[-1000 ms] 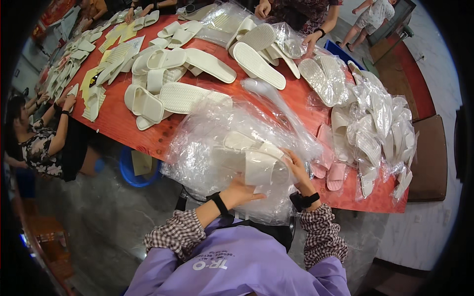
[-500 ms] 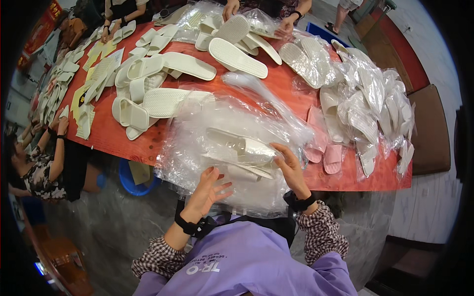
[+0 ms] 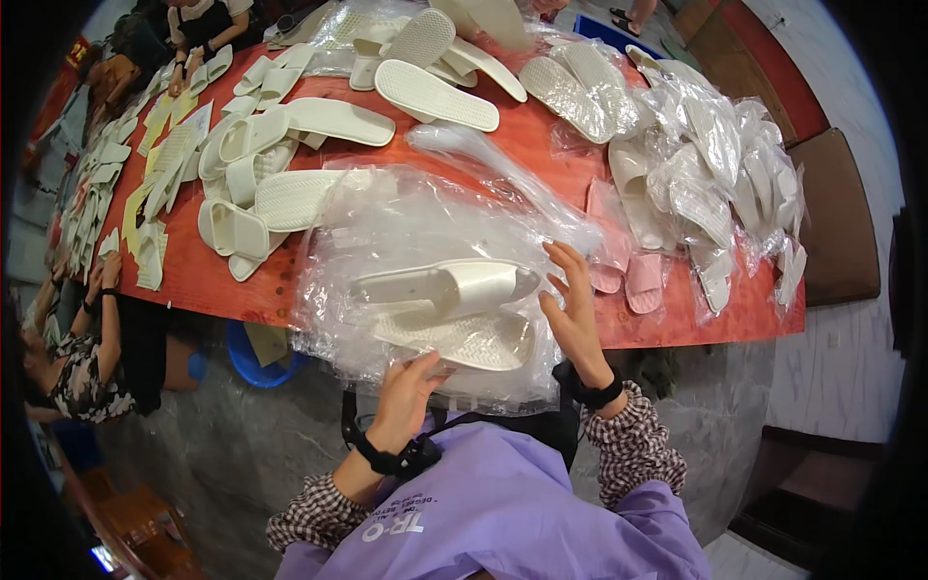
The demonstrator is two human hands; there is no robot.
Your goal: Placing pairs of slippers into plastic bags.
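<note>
A pair of white slippers lies in front of me on a stack of clear plastic bags (image 3: 329,261). The upper slipper (image 3: 478,288) rests on its side with its strap showing, and the lower slipper (image 3: 483,343) shows a textured surface; clear film seems to cover both. My left hand (image 3: 401,404) has its fingers drawn together at the near edge of the film, just below the lower slipper. To the right of the pair, my right hand (image 3: 575,307) is raised with fingers apart, holding nothing.
Loose white slippers (image 3: 290,203) spread over the red table (image 3: 222,290) at left. Bagged white slippers (image 3: 706,184) pile up at right, beside pink slippers (image 3: 643,283). A blue basin (image 3: 261,358) stands below the table edge. Other people sit at left and far left.
The slippers have parted and tilted, so the lower one's textured face shows. My left hand has closed in on the near edge; my right hand has come off the pair and spread open.
</note>
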